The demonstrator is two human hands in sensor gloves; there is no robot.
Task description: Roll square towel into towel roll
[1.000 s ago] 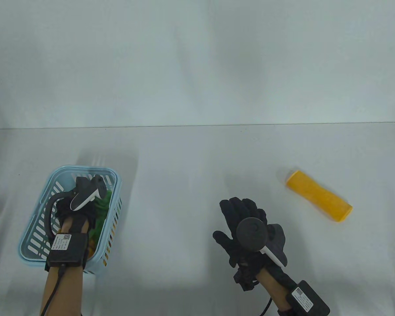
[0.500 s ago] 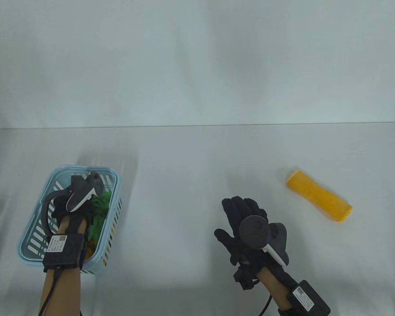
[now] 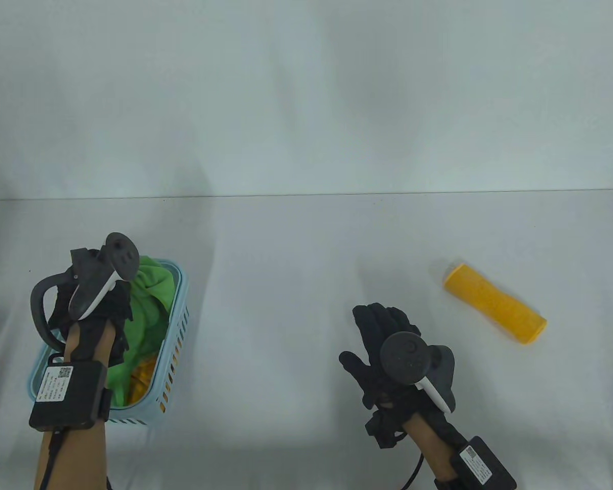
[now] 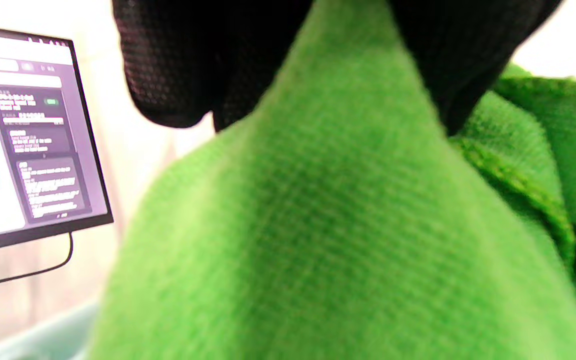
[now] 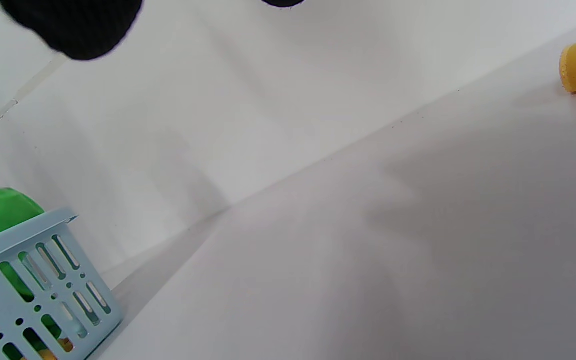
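Green towel [image 3: 150,306] pinched in left hand [image 3: 94,306] above blue basket [image 3: 176,326]; right hand [image 3: 388,352] relaxed, fingers straight, over desk [image 3: 286,286]; yellow roll [image 3: 494,302] well right.

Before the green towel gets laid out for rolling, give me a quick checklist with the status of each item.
1. Left hand grips the green towel: ok, the wrist view shows fingers pinching the cloth.
2. Towel clear of the blue basket: not ok, most of it is inside.
3. Right hand free to help: ok, open and holding nothing.
4. Bare table between the hands for spreading: ok.
5. Yellow towel roll out of the way: ok, at the far right.
6. Other cloth snagged on the towel: cannot tell.
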